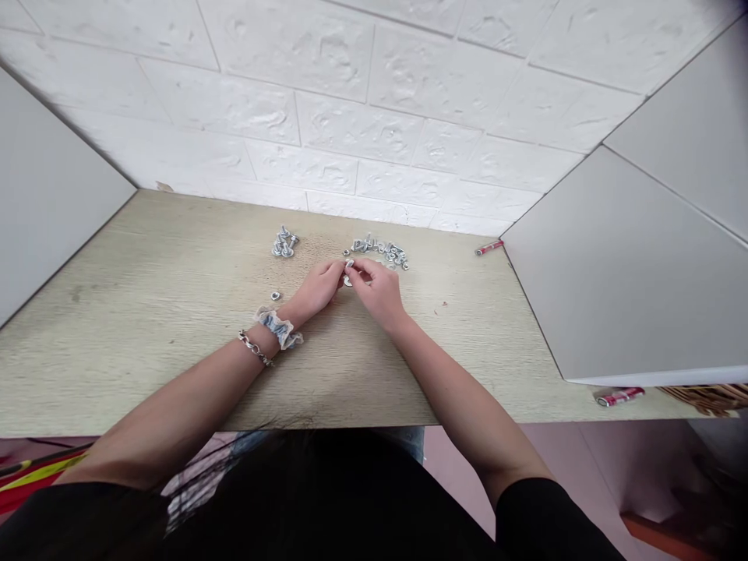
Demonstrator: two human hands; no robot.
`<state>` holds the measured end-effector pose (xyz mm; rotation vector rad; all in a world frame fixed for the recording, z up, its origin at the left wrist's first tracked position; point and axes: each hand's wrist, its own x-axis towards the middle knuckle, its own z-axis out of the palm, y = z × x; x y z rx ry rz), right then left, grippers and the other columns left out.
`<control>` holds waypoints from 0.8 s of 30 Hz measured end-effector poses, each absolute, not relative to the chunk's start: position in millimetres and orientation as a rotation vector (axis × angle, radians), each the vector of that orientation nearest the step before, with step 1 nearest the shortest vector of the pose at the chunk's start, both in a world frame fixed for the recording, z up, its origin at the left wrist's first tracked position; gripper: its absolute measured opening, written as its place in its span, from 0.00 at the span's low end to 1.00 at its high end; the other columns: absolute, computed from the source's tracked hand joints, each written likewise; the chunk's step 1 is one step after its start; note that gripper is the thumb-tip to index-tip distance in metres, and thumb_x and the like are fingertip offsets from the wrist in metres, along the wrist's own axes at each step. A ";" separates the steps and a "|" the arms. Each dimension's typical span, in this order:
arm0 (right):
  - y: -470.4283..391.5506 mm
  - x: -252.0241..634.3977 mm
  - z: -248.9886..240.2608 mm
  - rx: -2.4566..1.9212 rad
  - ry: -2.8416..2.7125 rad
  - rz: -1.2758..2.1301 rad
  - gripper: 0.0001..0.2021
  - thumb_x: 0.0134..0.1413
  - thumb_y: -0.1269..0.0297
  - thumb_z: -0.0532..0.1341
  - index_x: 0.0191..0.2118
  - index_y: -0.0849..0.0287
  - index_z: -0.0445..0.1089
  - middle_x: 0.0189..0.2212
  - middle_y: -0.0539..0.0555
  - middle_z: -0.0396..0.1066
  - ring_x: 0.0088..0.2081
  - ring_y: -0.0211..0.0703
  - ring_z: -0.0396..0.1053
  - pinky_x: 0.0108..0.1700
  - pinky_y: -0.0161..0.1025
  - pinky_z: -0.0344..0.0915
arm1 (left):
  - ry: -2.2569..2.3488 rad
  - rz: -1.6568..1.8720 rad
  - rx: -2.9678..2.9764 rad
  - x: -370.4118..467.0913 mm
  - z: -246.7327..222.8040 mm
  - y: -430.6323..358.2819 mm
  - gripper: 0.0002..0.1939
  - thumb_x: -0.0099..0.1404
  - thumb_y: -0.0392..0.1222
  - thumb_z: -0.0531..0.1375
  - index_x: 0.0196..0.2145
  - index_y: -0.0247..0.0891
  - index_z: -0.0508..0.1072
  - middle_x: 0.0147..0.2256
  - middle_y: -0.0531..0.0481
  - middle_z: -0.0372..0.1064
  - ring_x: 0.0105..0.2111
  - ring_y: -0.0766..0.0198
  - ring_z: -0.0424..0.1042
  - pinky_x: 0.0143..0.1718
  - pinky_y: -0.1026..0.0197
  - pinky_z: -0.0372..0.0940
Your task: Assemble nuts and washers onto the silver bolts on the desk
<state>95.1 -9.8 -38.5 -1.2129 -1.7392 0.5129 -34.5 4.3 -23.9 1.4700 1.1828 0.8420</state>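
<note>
A small silver bolt is pinched between the fingertips of both hands, just above the tabletop. My left hand is closed on it from the left, and my right hand grips it from the right with thumb and fingers. Just under the fingertips shows a round washer; whether it sits on the bolt I cannot tell. A single nut lies right beyond the fingers. Another nut rests left of my left wrist. The fingers partly cover the bolt.
Bolts fitted with hardware form a small pile at the back left. Loose bolts and nuts lie in a spread heap behind my right hand. One red battery is near the right panel, another near the front edge. A white brick-patterned wall stands behind.
</note>
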 end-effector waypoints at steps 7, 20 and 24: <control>-9.0 97.1 -37.1 -1.209 -1.773 0.453 0.09 0.55 0.63 0.55 0.33 0.58 0.71 0.29 0.50 0.70 0.31 0.37 0.66 0.36 0.34 0.63 | 1.113 0.853 1.401 -32.9 -19.7 1.0 0.15 0.64 0.46 0.45 0.22 0.37 0.55 0.18 0.56 0.45 0.16 0.71 0.47 0.15 0.69 0.50; -7.1 98.7 -35.6 -1.186 -1.833 0.430 0.10 0.57 0.61 0.54 0.36 0.58 0.70 0.31 0.51 0.69 0.31 0.37 0.65 0.36 0.34 0.63 | 0.993 0.858 1.287 -34.8 -24.6 4.0 0.14 0.64 0.48 0.47 0.25 0.37 0.55 0.18 0.57 0.45 0.16 0.72 0.46 0.15 0.70 0.50; -6.5 98.5 -37.7 -1.187 -1.827 0.404 0.13 0.59 0.60 0.50 0.39 0.58 0.69 0.35 0.52 0.70 0.36 0.38 0.66 0.40 0.35 0.63 | 1.075 0.889 1.295 -33.9 -24.6 5.0 0.15 0.65 0.48 0.46 0.24 0.37 0.56 0.18 0.56 0.45 0.15 0.71 0.47 0.14 0.69 0.51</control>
